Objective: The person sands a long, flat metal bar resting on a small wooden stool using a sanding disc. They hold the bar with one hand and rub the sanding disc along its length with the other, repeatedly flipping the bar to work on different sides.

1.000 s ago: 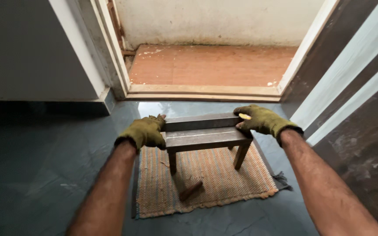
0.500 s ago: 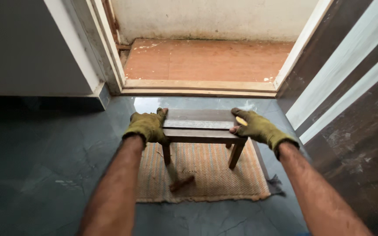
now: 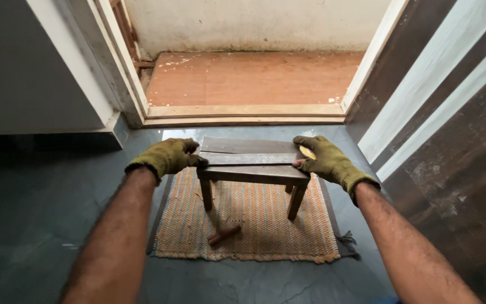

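At far left, a white wall (image 3: 23, 67) meets the dark grey floor (image 3: 35, 225). A white door frame (image 3: 116, 62) rises beside it.

The left hand (image 3: 167, 157), in an olive-green glove, grips the left end of a small dark wooden stool (image 3: 251, 163). The fingers curl over the edge of the seat and press against it. The bare forearm runs down to the lower left corner of the view.

The stool is held between both hands, directly above a woven orange mat (image 3: 248, 219). The seat is level and made of separate planks. Three legs are visible, pointing down toward the mat. Whether the legs touch the mat cannot be determined. A short brown wooden piece (image 3: 224, 235) lies on the mat, below and in front of the left front leg, apart from the stool.

Beyond the stool, a wooden threshold (image 3: 243, 112) crosses the doorway. Behind it lies a reddish-brown floor (image 3: 254, 76), bounded by a pale wall (image 3: 254, 22).

The right hand (image 3: 324, 160), also gloved, closes on the right end of the seat, thumb on top. A small yellow item (image 3: 307, 152) sits between the thumb and the seat; its kind cannot be determined.

At far right stands a dark door (image 3: 457, 141) with pale diagonal strips.
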